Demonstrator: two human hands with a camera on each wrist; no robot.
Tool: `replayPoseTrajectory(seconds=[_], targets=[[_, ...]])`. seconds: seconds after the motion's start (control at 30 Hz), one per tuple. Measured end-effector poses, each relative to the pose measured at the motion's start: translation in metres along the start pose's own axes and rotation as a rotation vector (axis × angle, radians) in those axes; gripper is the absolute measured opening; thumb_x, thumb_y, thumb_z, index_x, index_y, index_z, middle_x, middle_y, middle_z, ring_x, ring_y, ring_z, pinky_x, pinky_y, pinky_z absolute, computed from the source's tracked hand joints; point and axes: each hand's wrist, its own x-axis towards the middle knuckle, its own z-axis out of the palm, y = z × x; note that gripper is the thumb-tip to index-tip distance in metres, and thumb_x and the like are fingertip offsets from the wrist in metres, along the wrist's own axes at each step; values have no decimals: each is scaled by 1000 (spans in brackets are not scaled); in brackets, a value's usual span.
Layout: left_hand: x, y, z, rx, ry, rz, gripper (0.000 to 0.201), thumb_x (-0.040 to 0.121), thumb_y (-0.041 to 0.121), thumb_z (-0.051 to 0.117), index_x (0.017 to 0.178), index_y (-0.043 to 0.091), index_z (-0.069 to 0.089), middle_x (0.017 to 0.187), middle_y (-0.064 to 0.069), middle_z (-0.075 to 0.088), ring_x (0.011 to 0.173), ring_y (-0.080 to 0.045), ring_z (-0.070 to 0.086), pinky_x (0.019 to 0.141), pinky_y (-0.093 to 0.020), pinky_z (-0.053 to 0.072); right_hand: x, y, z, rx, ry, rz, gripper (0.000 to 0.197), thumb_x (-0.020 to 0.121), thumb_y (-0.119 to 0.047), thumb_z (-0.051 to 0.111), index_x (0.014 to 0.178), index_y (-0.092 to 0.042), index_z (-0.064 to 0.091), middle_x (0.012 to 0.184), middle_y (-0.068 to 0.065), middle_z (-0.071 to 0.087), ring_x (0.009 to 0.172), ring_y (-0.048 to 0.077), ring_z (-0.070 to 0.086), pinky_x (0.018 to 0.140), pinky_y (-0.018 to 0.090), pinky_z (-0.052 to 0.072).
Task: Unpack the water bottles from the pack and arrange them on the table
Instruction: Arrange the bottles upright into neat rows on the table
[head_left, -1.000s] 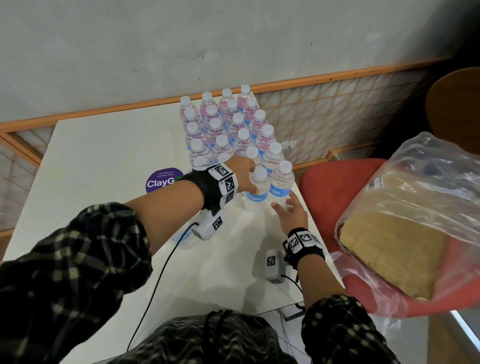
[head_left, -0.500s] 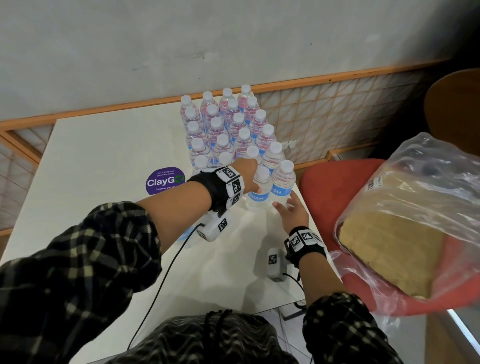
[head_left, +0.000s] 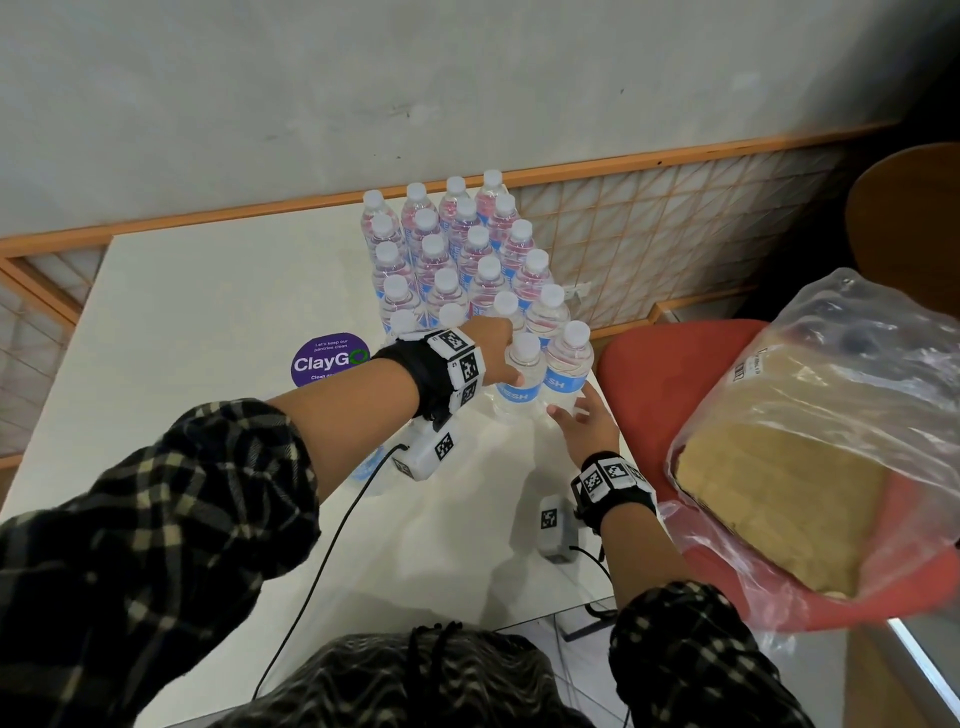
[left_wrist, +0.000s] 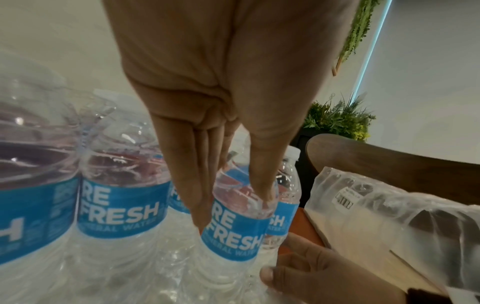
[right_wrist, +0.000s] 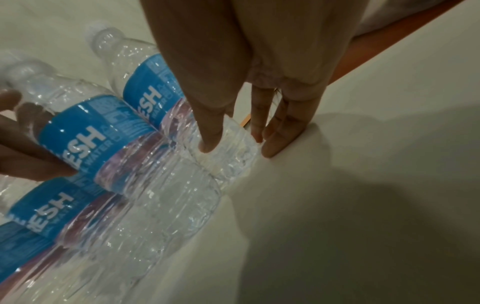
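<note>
Grey plaster wall with an orange wood rail behind; white rectangular table (head_left: 208, 322) carries a tight block of clear plastic water bottles with white caps and blue labels (head_left: 457, 260), standing upright in rows along the table's right side. Purple round ClayGo sticker (head_left: 328, 359) on the table left of the block.

Nearest row: two bottles side by side at the right table edge. Left hand (head_left: 496, 353) reaches in from the left, wrist band with black-and-white markers, and grips the near left bottle (head_left: 521, 382) at the shoulder above the label; in the left wrist view the fingers (left_wrist: 200, 185) lie pressed together on one side and the thumb on the other, pinching this bottle (left_wrist: 233, 224). Forearm bare, plaid sleeve pushed up.

Right hand (head_left: 584, 423) comes from below, just beside the near right bottle (head_left: 566, 374); in the right wrist view its thumb (right_wrist: 207, 131) touches the lower ribbed part of that bottle (right_wrist: 223, 152), other fingers straight with tips on the table. Hand spread, not wrapped round it.

Right of the table: red round chair seat (head_left: 649, 358) holding a crumpled clear plastic bag with a brown block inside (head_left: 810, 467). Wood chair back (head_left: 909, 218) beyond.
</note>
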Motion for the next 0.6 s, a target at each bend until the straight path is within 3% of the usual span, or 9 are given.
replayPoseTrajectory(seconds=[0.07,0.13,0.2,0.33,0.5,0.6], targets=[[-8,-4,-8,20,-47,-26,57,85,40,65,126,6,47,83,0,55,94,-20,57,75,-28,40,0,2,1,22,18,30,64,83,-18,69,140,-24,40,129,6,54,113,20,54,96,31,42],[-17,-15,-19,37,-87,-51,57,84,43,65,127,9,49,97,-3,64,98,-21,63,83,-30,45,-1,4,2,49,68,79,62,81,-14,71,136,-17,42,124,8,55,107,21,56,89,28,43],[-28,-30,-27,75,-81,-62,54,83,43,66,125,13,52,107,-3,64,101,-20,61,86,-29,44,-3,6,2,31,102,129,46,81,-15,71,121,-13,49,113,8,59,99,23,58,80,26,40],[-58,-57,-31,183,-133,-19,55,81,43,69,125,15,52,124,-3,58,113,-21,53,93,-28,40,-8,9,4,-68,39,126,18,81,-18,70,94,-15,57,108,6,65,101,24,59,78,24,37],[-80,-79,-18,352,-350,-65,65,76,42,74,131,21,48,130,1,52,118,-19,50,101,-32,41,-23,7,15,-91,9,97,21,81,-18,69,100,-10,64,104,4,66,100,23,59,85,27,42],[-87,-84,-10,437,-433,-83,70,77,32,75,138,23,42,137,0,47,122,-19,48,96,-27,40,-36,6,24,-89,-19,87,20,82,-17,69,100,-10,64,98,1,63,94,19,57,83,24,42]])
